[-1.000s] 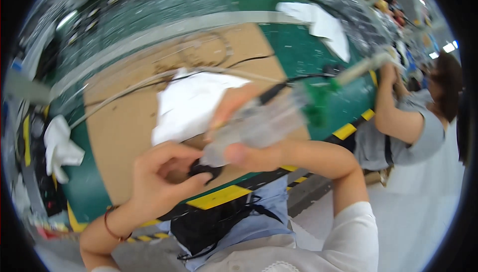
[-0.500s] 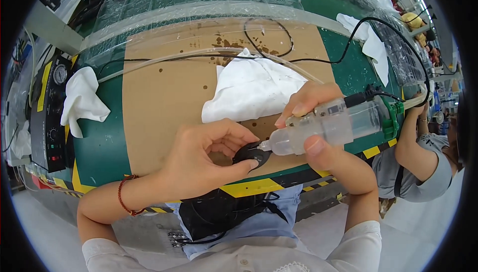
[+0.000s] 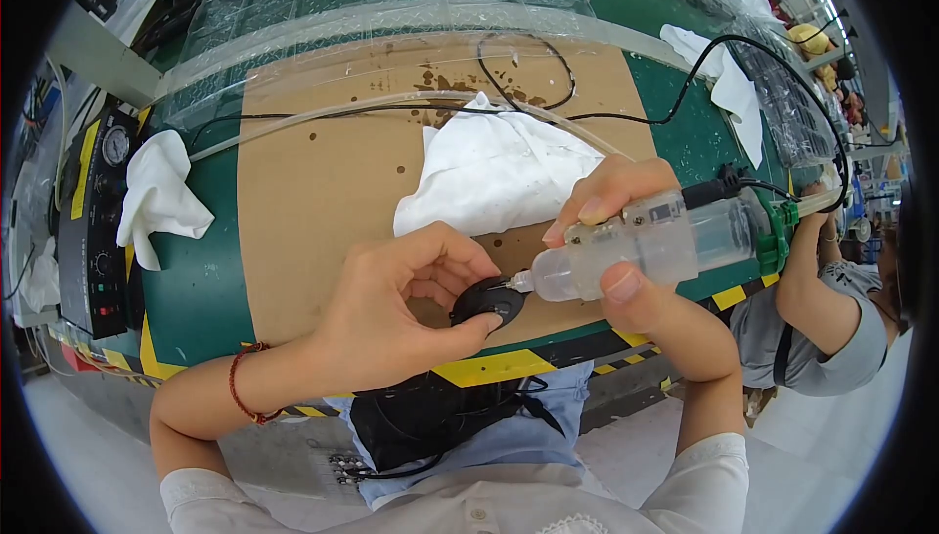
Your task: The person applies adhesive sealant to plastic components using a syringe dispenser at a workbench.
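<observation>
Between thumb and fingers my left hand (image 3: 411, 299) pinches a small black rounded part (image 3: 481, 305), tilted over the front of the bench. My right hand (image 3: 626, 231) is wrapped round a clear dispensing syringe (image 3: 636, 248) with a green cap at its rear. The syringe's needle tip meets or nearly meets the black part's upper edge; I cannot tell if they touch. A black cable and a pale hose run from the syringe. Just beyond both hands lies a crumpled white cloth (image 3: 499, 167) on a brown cardboard sheet (image 3: 303, 201).
At the left stands a black dispenser controller (image 3: 103, 221) with a gauge, and beside it another white cloth (image 3: 164, 197). A clear plastic-covered rail (image 3: 411, 30) crosses the back. Looped black cable (image 3: 685, 84) spans the right side. A co-worker's arm (image 3: 807, 275) is at the right.
The black part and my left hand have shifted very slightly left. The syringe keeps nearly the same place, its tip still at the part's edge.
</observation>
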